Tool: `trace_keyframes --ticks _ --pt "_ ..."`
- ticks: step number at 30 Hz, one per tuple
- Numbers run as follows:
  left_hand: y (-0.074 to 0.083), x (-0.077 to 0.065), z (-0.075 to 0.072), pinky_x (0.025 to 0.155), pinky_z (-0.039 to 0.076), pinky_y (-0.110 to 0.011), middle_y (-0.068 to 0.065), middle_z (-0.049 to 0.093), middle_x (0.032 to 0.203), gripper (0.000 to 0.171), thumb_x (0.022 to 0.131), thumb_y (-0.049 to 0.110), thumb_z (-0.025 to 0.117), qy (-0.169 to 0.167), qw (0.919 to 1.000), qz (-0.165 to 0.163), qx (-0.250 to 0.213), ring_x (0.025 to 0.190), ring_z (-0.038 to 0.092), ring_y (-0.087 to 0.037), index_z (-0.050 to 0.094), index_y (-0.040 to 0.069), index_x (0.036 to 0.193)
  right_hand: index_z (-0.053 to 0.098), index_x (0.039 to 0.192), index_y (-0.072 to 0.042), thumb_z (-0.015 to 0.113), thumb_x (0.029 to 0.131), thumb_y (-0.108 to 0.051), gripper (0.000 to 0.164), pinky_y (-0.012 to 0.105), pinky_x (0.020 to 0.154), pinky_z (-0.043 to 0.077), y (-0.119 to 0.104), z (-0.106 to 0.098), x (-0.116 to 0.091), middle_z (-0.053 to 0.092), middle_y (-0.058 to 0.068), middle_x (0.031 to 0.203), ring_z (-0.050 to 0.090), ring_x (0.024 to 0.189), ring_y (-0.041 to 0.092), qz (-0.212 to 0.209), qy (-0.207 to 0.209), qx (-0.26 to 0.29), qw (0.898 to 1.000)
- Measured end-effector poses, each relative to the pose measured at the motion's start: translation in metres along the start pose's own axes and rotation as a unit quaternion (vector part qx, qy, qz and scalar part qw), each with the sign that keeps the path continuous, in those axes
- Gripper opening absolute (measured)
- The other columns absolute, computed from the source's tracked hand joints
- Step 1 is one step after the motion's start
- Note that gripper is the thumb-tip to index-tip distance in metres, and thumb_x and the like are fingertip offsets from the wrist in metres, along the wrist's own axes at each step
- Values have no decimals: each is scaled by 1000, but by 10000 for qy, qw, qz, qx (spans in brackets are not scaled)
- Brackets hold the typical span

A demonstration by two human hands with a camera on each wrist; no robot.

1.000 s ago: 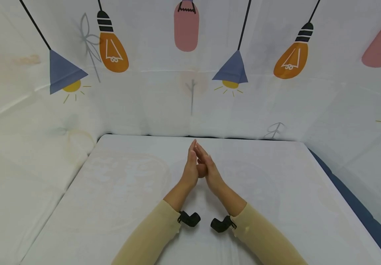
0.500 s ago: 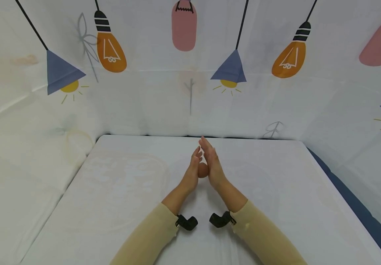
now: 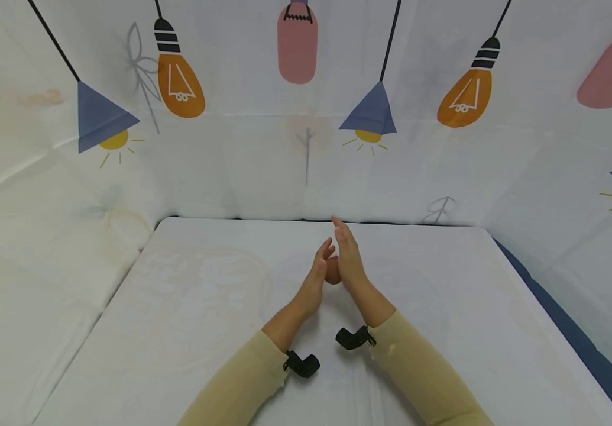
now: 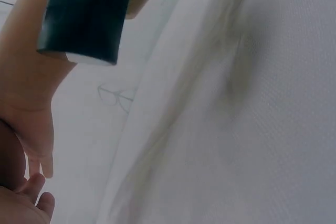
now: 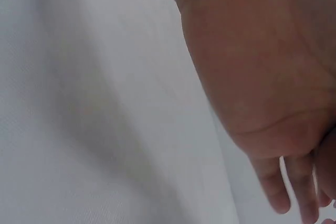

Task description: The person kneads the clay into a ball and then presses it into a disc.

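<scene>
A smooth reddish-brown ball (image 3: 332,271) sits between my two facing palms, above the white table. My left hand (image 3: 314,280) lies against its left side, fingers extended and slightly bent. On the other side, my right hand (image 3: 352,263) presses flat, its straight fingers reaching farther forward than the left ones. The left wrist view catches part of the ball (image 4: 10,156) at its left edge, between the left fingers (image 4: 26,203) and the right hand. In the right wrist view the right palm (image 5: 257,72) fills much of the frame, with a sliver of the ball (image 5: 328,169) beside it.
A white-covered table (image 3: 204,331) spreads under both arms. Behind it hangs a pale cloth (image 3: 252,160) printed with lamps and bulbs. Each wrist carries a small black camera (image 3: 303,365). Dark blue fabric (image 3: 566,322) shows along the table's right side.
My right hand has slid forward along the ball while the left has drawn back relative to it. Fingertips that met earlier now stand apart. Hands and ball have shifted slightly right.
</scene>
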State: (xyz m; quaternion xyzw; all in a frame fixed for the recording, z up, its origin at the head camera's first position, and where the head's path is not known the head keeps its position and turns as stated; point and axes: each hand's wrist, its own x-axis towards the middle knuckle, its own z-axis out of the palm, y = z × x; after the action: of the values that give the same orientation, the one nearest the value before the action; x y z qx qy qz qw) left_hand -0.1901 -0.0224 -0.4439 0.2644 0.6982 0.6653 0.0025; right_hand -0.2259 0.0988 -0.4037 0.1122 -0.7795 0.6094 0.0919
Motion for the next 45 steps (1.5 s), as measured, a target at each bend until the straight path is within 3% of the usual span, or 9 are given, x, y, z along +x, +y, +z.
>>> trace_keyframes --ticks 4,8,14,23,27,31,36,40,45 --pt "3 1 1 119 13 -57 -23 17 162 80 103 66 10 28 9975 20 -704 148 22 -42 8 12 161 37 155 -12 30 106 -46 60 58 116 18 12 0 4 33 7 160 25 148 27 170 -10 -80 9998" --pt "9 3 1 120 12 -54 -22 11 164 86 101 70 12 74 9926 54 -1208 148 19 -45 6 10 161 35 156 -11 30 105 -43 60 56 118 16 19 4 -2 32 10 160 25 148 28 288 -52 440 9986" --pt "11 7 -1 119 10 -56 -10 12 167 81 102 66 6 560 9965 21 -626 151 15 -31 11 11 161 33 156 -8 28 104 -45 64 53 118 18 20 17 -18 31 14 160 28 146 33 218 -368 1372 9896" --pt "2 11 -5 116 13 -63 -10 12 166 93 91 81 8 1307 9901 -411 -300 151 13 -31 13 21 162 28 159 -15 19 107 -50 63 58 117 17 12 26 -37 28 7 163 29 146 36 28 -970 1228 9877" --pt "1 12 -7 118 12 -59 -12 15 166 92 93 79 8 1419 9887 -406 -254 151 15 -31 14 18 162 28 159 -14 18 108 -46 61 56 118 16 6 26 -39 30 9 162 30 146 34 -223 -1011 1332 9857" --pt "-1 12 -9 119 12 -54 -11 18 165 84 101 69 10 1280 9910 -322 -237 151 18 -32 15 11 161 27 158 -8 17 108 -44 62 55 119 16 1 23 -37 31 14 161 28 147 31 -573 -861 1584 9820" --pt "-5 11 -9 118 16 -57 -11 15 166 71 107 56 10 878 9954 -317 191 150 19 -36 13 11 161 27 158 -6 19 107 -48 66 51 120 17 -4 17 -31 31 14 160 26 149 26 -830 -632 1677 9803" --pt "-5 9 -8 115 22 -60 -15 16 165 78 103 65 8 547 9970 -366 399 147 24 -40 10 13 161 25 157 -2 23 107 -49 68 50 120 15 -2 10 -23 29 18 160 24 150 29 -1075 -540 1839 9756" --pt "-2 7 -6 115 22 -62 -18 15 164 87 97 74 7 81 9986 -463 223 147 26 -39 7 15 162 27 156 -1 28 107 -51 70 49 121 14 3 4 -12 30 17 160 25 149 28 -1130 -362 1892 9747"
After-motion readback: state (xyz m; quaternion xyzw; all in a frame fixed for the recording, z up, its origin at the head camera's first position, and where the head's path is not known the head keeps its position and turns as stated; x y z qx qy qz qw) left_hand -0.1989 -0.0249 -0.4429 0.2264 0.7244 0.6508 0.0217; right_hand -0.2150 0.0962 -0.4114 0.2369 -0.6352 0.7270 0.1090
